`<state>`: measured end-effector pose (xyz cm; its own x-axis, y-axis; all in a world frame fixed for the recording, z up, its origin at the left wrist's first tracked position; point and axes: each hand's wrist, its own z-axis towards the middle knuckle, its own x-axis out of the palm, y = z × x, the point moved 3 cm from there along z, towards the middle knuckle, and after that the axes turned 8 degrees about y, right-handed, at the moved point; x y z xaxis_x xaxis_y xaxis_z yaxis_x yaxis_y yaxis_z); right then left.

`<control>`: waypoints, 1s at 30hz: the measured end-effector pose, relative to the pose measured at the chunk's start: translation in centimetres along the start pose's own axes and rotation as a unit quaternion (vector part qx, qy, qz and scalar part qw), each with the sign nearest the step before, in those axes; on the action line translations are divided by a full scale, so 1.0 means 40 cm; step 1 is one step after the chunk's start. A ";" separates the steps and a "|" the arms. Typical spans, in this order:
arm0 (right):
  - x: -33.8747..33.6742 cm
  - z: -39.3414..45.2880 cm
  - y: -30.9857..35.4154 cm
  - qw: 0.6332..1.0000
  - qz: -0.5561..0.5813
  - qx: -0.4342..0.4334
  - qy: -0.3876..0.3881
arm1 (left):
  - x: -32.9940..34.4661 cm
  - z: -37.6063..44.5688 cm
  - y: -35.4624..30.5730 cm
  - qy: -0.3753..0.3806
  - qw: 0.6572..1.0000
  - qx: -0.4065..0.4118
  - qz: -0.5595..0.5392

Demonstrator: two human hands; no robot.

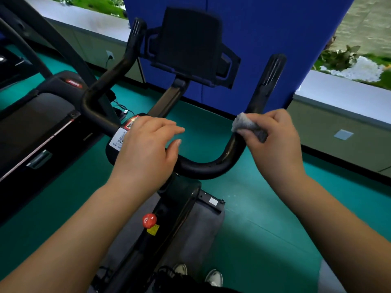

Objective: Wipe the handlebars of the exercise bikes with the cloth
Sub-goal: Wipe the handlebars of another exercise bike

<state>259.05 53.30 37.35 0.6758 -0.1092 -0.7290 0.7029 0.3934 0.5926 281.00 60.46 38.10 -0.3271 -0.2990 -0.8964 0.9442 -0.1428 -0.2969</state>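
The exercise bike's black handlebar (203,168) curves across the middle of the head view, with one prong rising at the left (118,66) and one at the right (266,81). My right hand (275,142) grips a grey cloth (247,125) wrapped round the base of the right prong. My left hand (146,146) rests on the centre of the bar with fingers straight, over the stickered clamp (121,137). A black tablet holder (188,45) stands above the bar.
A treadmill (38,123) stands close on the left. A blue partition (264,39) rises behind the bike, with a low grey ledge (338,96) along the wall. The bike's red knob (149,220) and body sit below the bar on green flooring (264,229).
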 end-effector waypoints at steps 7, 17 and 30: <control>0.039 -0.113 0.056 0.998 0.005 -0.047 0.031 | 0.009 0.010 0.039 0.006 1.000 0.011 -0.006; 0.058 -0.164 0.116 0.999 -0.013 -0.009 0.031 | -0.010 0.020 0.114 0.025 1.000 0.007 -0.006; 0.088 -0.177 0.155 0.997 -0.040 0.056 -0.020 | -0.005 0.021 0.152 0.047 0.996 0.068 -0.017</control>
<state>264.22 61.83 36.06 0.6236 -0.1724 -0.7625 0.7734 0.2783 0.5696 286.75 58.84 36.75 -0.3481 -0.2035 -0.9151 0.9165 -0.2791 -0.2866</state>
